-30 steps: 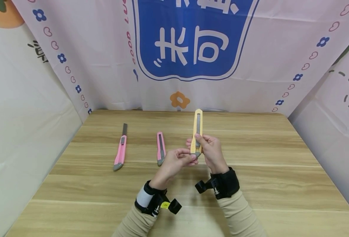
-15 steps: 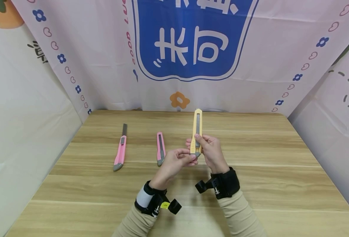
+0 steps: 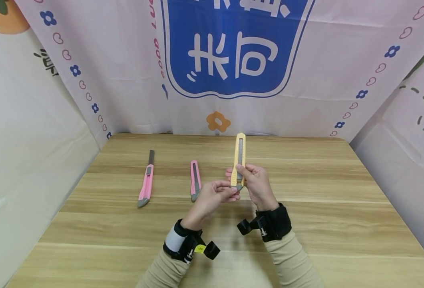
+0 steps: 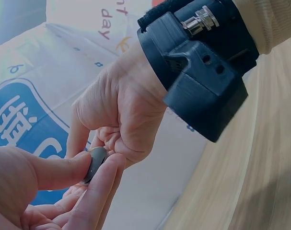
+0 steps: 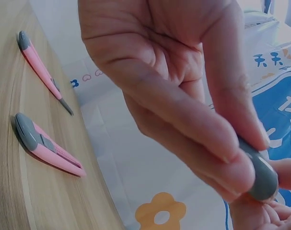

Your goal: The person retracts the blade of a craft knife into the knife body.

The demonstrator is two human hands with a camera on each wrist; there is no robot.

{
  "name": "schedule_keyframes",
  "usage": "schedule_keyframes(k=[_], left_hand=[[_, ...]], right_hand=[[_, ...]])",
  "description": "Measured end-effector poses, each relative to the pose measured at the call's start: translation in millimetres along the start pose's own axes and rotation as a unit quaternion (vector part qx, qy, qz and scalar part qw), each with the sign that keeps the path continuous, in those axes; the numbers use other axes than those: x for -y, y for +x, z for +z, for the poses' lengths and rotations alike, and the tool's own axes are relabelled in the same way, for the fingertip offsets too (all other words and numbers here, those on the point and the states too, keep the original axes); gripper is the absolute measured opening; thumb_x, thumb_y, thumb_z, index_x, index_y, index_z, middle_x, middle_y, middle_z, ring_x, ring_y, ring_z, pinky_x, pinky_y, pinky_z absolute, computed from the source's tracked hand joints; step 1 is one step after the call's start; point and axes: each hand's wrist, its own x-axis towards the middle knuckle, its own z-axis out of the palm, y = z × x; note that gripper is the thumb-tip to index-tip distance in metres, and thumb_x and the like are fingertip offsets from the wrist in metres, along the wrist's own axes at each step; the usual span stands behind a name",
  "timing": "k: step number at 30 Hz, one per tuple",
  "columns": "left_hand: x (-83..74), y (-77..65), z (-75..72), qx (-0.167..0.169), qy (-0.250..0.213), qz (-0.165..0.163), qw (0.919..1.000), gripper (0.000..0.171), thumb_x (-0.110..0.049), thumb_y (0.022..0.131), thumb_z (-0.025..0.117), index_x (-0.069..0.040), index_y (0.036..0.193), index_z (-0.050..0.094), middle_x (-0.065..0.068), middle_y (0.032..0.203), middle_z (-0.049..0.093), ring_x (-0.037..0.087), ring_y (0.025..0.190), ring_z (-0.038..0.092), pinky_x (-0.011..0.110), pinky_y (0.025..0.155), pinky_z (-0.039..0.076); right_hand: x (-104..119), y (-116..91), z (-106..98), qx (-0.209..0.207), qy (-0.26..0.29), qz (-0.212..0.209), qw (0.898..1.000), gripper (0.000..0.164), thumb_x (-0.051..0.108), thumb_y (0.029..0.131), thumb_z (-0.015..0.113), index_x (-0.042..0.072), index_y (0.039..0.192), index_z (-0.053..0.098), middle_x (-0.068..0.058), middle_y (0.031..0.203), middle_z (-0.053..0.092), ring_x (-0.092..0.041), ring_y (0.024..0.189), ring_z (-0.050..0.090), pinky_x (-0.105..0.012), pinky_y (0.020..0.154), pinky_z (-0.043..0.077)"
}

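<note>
Both hands hold a yellow utility knife (image 3: 238,160) upright over the table, its pointed end away from the body. Thumb and fingers of the left hand (image 3: 210,198) pinch the grey end cap (image 4: 96,160) at its base. Higher on the handle the right hand (image 3: 258,184) grips it, thumb on the front over the slot. Blade metal shows inside that slot. Left of the hands lies a pink utility knife (image 3: 195,180) whose blade sits inside the handle. Further left, another pink utility knife (image 3: 147,184) has its blade extended.
The wooden table (image 3: 323,236) spreads under both arms and ends at a printed cloth backdrop (image 3: 136,108) behind. Cloth also hangs at the left and right sides. Each wrist wears a black strap (image 3: 276,222) with a small camera.
The yellow utility knife dips very slightly, and the right thumb sits a touch lower on it. Both pink knives lie as before.
</note>
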Motion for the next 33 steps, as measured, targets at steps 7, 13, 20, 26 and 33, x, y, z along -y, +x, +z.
schedule_keyframes(k=[7, 13, 20, 26, 33], left_hand=[[0.5, 1.2, -1.3, 0.002, -0.002, 0.003, 1.0, 0.026, -0.006, 0.093, 0.061, 0.006, 0.116, 0.062, 0.027, 0.107, 0.07, 0.009, 0.079, 0.072, 0.03, 0.082, 0.06], [-0.6, 0.8, -1.3, 0.002, 0.0, 0.0, 1.0, 0.027, -0.007, 0.093, 0.061, 0.005, 0.117, 0.061, 0.025, 0.107, 0.071, 0.01, 0.081, 0.072, 0.031, 0.083, 0.06], [-1.0, 0.8, -1.3, 0.005, 0.004, -0.006, 1.0, 0.027, -0.007, 0.093, 0.061, 0.004, 0.117, 0.061, 0.024, 0.107, 0.071, 0.009, 0.081, 0.072, 0.033, 0.086, 0.059], [-0.7, 0.5, -1.1, 0.002, 0.005, -0.004, 1.0, 0.025, -0.007, 0.093, 0.061, 0.004, 0.115, 0.062, 0.021, 0.103, 0.073, 0.01, 0.08, 0.072, 0.035, 0.087, 0.06], [0.8, 1.2, -1.1, 0.0, 0.004, -0.003, 1.0, 0.025, -0.006, 0.093, 0.061, 0.005, 0.115, 0.062, 0.022, 0.102, 0.073, 0.01, 0.08, 0.072, 0.033, 0.085, 0.06]], right_hand=[[-0.3, 0.2, -0.9, 0.009, -0.006, 0.001, 1.0, 0.039, 0.013, 0.099, 0.053, -0.011, 0.129, 0.053, 0.001, 0.087, 0.078, -0.02, 0.095, 0.074, -0.022, 0.078, 0.059], [0.1, 0.6, -2.3, 0.013, -0.009, 0.0, 1.0, 0.039, 0.014, 0.099, 0.053, -0.011, 0.129, 0.052, 0.001, 0.089, 0.078, -0.024, 0.101, 0.072, -0.022, 0.078, 0.059], [1.1, 0.0, -2.2, 0.011, 0.008, 0.003, 1.0, 0.04, 0.012, 0.098, 0.053, -0.014, 0.129, 0.05, 0.001, 0.086, 0.078, -0.012, 0.084, 0.074, -0.023, 0.078, 0.06], [1.0, -0.7, -3.1, 0.015, 0.008, 0.004, 1.0, 0.041, 0.013, 0.098, 0.055, -0.014, 0.129, 0.05, -0.002, 0.09, 0.078, -0.018, 0.093, 0.074, -0.024, 0.08, 0.06], [2.3, -0.9, -3.5, 0.019, 0.0, 0.008, 1.0, 0.039, 0.009, 0.098, 0.054, -0.013, 0.129, 0.051, 0.0, 0.091, 0.078, -0.021, 0.099, 0.073, -0.024, 0.083, 0.059]])
